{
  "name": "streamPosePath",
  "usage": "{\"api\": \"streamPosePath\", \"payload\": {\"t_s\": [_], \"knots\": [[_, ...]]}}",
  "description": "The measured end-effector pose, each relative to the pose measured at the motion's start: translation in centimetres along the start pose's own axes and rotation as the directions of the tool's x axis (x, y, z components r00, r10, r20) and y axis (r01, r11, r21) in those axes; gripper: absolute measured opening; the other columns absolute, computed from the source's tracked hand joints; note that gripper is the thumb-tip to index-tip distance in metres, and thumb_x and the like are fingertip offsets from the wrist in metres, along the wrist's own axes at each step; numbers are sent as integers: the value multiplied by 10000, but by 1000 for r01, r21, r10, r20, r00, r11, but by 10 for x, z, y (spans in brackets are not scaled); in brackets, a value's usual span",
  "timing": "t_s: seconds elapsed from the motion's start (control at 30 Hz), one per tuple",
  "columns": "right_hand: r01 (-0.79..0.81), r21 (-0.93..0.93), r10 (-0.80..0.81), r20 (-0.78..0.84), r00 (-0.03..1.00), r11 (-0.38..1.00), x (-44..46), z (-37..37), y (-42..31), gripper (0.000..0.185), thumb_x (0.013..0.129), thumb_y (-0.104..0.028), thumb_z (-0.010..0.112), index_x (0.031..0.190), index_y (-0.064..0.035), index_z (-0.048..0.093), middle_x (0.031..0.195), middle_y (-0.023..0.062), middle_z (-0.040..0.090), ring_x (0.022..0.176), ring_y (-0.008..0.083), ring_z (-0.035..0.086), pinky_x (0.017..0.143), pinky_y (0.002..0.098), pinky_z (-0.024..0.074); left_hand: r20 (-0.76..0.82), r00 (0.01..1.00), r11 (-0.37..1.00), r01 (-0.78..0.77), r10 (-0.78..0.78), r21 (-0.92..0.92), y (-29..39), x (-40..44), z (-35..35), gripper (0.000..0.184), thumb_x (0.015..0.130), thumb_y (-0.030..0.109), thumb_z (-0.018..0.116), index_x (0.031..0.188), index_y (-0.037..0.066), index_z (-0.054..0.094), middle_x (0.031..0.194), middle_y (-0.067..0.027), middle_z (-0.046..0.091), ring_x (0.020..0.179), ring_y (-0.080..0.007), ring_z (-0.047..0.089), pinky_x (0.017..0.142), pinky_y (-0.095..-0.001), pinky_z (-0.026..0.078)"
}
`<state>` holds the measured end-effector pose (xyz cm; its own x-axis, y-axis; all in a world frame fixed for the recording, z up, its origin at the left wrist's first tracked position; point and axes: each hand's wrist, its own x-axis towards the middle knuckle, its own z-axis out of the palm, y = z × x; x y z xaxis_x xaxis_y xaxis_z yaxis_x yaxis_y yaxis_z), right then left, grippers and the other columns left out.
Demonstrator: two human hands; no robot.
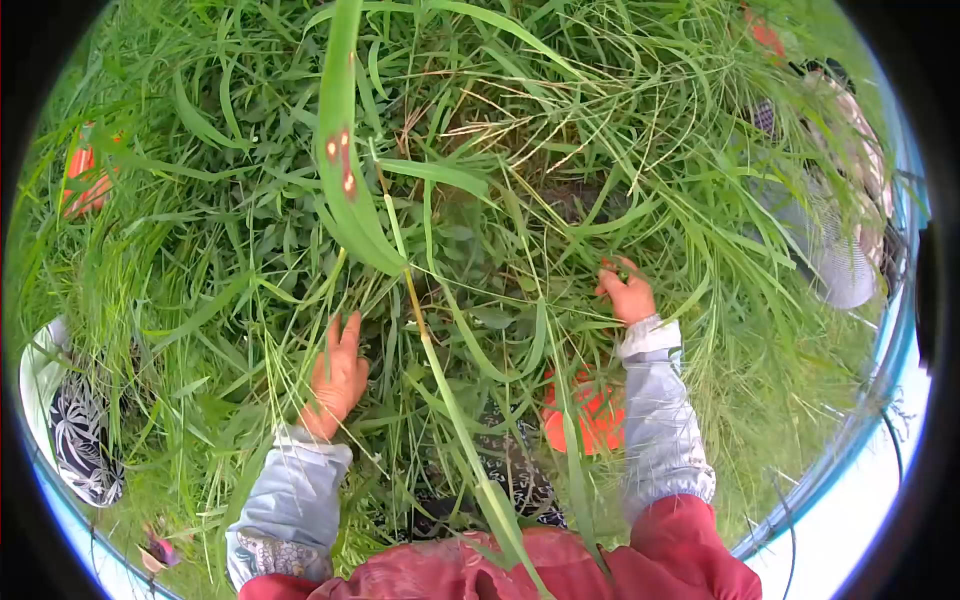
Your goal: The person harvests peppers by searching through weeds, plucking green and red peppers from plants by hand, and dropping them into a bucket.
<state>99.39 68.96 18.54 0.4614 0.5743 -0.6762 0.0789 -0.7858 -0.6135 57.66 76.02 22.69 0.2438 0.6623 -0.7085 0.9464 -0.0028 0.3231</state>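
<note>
My left hand (338,385) reaches into the tall grass at lower left centre. Its fingers stretch forward, slightly apart, among thin stems, and I see nothing held in them. Further right, my right hand (627,295) is in the weeds with its fingers curled together; leaves hide what is between them, if anything. Low leafy plants (460,245) grow between the two hands. A long grass blade (345,170) with brown-edged spots hangs close to the camera. Below my right hand, an orange-red object (585,412) shows partly through the grass, beside my forearm.
Dense tall grass surrounds me. Another person in patterned clothing (845,150) is at the right, partly behind the grass, near a grey mesh-like item (845,260). Patterned dark fabric (85,435) shows at the left edge. An orange object (85,170) stands at upper left.
</note>
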Motion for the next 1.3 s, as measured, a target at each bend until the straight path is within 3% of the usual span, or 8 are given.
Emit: {"api": "streamPosePath", "payload": {"t_s": [0.17,0.3,0.47,0.63,0.83,0.93,1.17,1.3], "knots": [[343,192,-356,37,934,919,-21,23,-91,301,841,-120,577,1119,-21,513,834,30,568,678,97,558,521,215,440,-609,636,744,-659,474,-109,55,-14,-87,354,778,-54,495,1120,29,525,1120,-196,538,738,-243,603,669,-312,489],[252,51,-254,43,966,966,2,53,-66,352,820,-156,591,1149,-50,523,837,37,593,667,89,553,539,238,444,-836,549,342,-790,25,-509,136,-9,-171,222,854,-36,472,1046,-15,581,1016,-76,606,710,-65,512,641,-181,429],[11,-142,-17,-46,999,990,21,62,-1,300,815,-170,583,1085,-40,585,795,50,625,615,97,560,571,253,444,-441,440,501,-865,782,27,200,94,-120,359,744,37,552,1091,120,589,1069,-83,607,737,-219,612,645,-302,499],[-5,120,-2,57,998,993,10,49,22,302,817,-176,595,1072,-19,562,796,48,617,606,108,564,562,237,443,553,673,445,-740,492,504,114,136,75,183,767,104,530,904,94,651,903,-89,651,790,-262,641,641,-366,507],[49,176,-76,147,986,983,-6,54,16,401,795,-172,631,1150,-18,524,840,34,626,645,95,588,537,248,465,48,853,755,-485,520,441,-130,114,104,167,802,79,481,937,62,578,950,-139,598,810,-312,616,707,-397,503],[262,-83,-233,263,936,962,-14,85,-18,427,746,-217,649,1128,-58,543,882,102,646,695,175,629,634,271,478,357,893,711,-438,273,550,-117,98,84,172,818,89,466,966,77,552,948,-130,604,829,-312,612,737,-392,497],[515,-341,-346,448,824,786,60,215,-8,311,762,-277,656,951,-49,562,832,109,645,733,244,623,663,333,477,274,943,930,-261,188,261,-75,100,84,283,782,63,510,1058,95,564,1032,-136,595,917,-332,583,808,-373,474],[-356,153,229,526,819,922,70,212,25,345,819,-248,628,1094,-73,513,900,111,632,600,183,589,415,291,427,21,926,920,-377,377,111,-67,98,87,341,770,62,516,1107,108,534,1082,-102,581,852,-351,591,759,-407,487]]}}
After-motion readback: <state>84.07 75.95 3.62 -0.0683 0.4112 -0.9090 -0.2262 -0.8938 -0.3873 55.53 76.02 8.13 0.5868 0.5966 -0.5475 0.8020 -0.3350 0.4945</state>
